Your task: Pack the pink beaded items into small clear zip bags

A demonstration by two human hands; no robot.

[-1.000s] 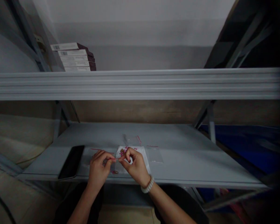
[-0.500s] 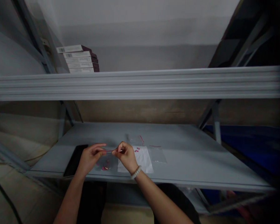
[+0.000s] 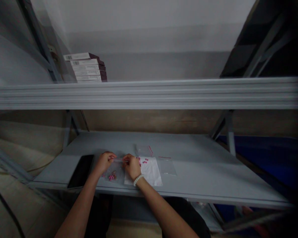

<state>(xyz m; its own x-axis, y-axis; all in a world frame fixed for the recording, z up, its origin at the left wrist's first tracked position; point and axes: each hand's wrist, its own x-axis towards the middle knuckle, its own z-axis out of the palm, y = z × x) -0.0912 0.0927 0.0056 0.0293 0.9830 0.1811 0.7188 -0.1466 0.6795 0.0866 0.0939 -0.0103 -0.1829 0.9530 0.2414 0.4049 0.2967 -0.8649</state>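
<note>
One grey desk [image 3: 201, 165], one white sheet [image 3: 151, 173], one black slab [image 3: 81, 171] off left. One half-hidden clear bag [image 3: 119, 174] near, two flat bags [image 3: 167, 168] farther right. Left hand [image 3: 105, 162] and right hand [image 3: 131, 167] both pinch the half-hidden one's top edge. Pink bits [image 3: 112, 177] inside: too tiny to count tbh.

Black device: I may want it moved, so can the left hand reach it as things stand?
Probably yes: the device lies uncovered beside the left forearm, though the left hand would first have to release the bag.
</note>
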